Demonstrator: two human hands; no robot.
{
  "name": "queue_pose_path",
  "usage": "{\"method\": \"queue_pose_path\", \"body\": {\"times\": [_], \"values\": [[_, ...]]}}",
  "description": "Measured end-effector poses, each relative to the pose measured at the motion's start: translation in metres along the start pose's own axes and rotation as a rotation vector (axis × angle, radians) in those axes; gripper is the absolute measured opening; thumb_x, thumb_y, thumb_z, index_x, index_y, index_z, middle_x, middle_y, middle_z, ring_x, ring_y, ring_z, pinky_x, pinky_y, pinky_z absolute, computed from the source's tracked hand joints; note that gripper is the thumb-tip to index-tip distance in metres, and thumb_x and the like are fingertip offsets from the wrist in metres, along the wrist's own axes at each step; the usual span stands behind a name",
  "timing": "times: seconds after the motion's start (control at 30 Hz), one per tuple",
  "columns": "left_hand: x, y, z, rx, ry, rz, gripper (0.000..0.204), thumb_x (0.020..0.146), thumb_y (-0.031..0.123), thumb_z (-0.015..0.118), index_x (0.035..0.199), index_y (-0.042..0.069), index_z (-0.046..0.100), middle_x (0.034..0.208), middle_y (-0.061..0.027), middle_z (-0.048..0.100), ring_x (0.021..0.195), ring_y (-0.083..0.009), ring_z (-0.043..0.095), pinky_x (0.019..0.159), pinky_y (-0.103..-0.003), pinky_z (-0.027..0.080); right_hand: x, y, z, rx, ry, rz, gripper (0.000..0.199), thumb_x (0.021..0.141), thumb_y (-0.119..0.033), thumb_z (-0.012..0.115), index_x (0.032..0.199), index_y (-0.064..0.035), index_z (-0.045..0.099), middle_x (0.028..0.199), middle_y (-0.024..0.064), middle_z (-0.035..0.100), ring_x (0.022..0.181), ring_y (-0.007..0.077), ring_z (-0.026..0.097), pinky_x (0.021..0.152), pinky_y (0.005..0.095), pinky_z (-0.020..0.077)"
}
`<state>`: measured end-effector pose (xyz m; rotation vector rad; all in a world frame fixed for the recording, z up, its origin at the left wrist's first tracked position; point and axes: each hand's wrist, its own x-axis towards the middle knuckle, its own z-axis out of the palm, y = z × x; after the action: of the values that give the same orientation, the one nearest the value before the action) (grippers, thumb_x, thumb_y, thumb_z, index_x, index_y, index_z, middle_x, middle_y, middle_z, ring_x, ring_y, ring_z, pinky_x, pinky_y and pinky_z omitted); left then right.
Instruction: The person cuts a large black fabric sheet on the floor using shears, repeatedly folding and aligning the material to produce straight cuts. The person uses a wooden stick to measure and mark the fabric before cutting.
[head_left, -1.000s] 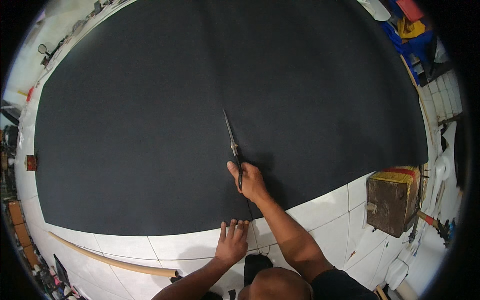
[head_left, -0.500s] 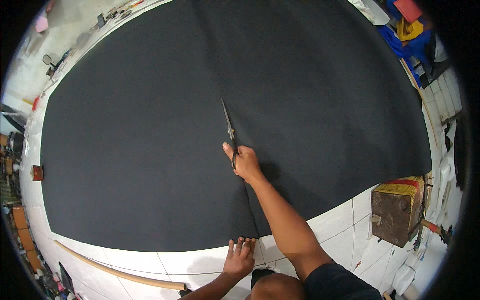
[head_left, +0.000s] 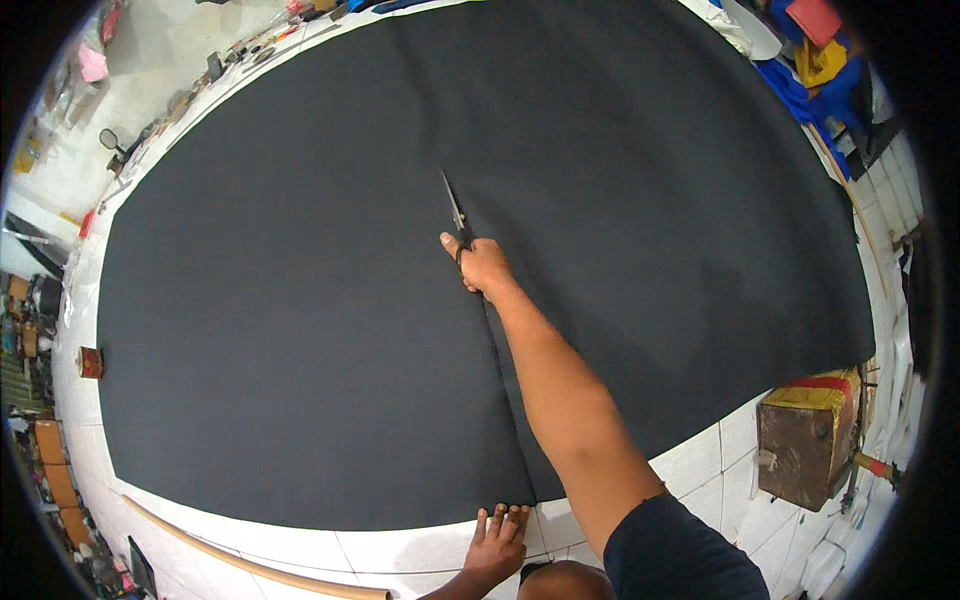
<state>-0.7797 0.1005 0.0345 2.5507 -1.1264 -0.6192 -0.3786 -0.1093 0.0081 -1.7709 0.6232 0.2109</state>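
Well, the black sheet lies spread over the pale tiled floor, and I judge that cutting it is the step in hand. The long scissors lie over its middle, tips toward the far side; from here I cannot tell how far apart the blades stand. My right hand is closed around the handles, thumb on the left. Behind it the slit runs back to the near edge. There my left hand has its fingers extended, tips on the edge just left of the slit, gripping nothing that I can see.

To my mind the next move calls for a longer reach, with the blades kept in line with the slit and the edge steadied; my right arm looks well stretched already.

Compared with a second ago, the scissors are farther along the sheet and the slit is much longer, while my left hand keeps to the near edge. Outward, a tan rod lies near on the left, and a brown box stands near the sheet's right corner.
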Motion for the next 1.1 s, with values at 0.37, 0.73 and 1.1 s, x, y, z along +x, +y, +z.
{"method": "queue_pose_path", "body": {"times": [0.37,0.73,1.1], "values": [[0.261,-0.176,-0.161,0.071,0.758,-0.505,0.062,0.092,0.031,0.056,0.145,0.002,0.039,0.153,-0.0248,0.03,0.144,-0.0417,0.024,0.117,-0.054,0.017,0.015,0.015,0.015,0.105,0.002,-0.07,0.054,0.089,-0.053,0.067,0.064,-0.0077,0.049,0.055,0.003,0.049,0.044,0.0116,0.046,0.041,0.0293,0.0391],[0.289,-0.204,-0.159,0.062,0.452,-0.634,0.077,0.091,0.044,0.051,0.149,0.0,0.03,0.157,-0.0271,0.02,0.147,-0.0427,0.016,0.119,-0.055,0.008,0.017,0.033,0.026,0.026,0.096,-0.045,0.05,0.09,-0.048,0.067,0.065,-0.0073,0.051,0.055,0.0032,0.052,0.045,0.013,0.049,0.044,0.0301,0.0399],[0.296,-0.207,-0.154,-0.02,0.327,-0.668,0.081,0.085,0.041,0.054,0.147,-0.003,0.031,0.155,-0.0319,0.019,0.145,-0.0487,0.015,0.116,-0.062,0.007,0.022,-0.017,0.016,-0.001,0.11,0.057,0.042,0.09,-0.042,0.07,0.076,-0.0037,0.059,0.062,0.0028,0.056,0.061,0.0118,0.05,0.058,0.0317,0.0421]]}}
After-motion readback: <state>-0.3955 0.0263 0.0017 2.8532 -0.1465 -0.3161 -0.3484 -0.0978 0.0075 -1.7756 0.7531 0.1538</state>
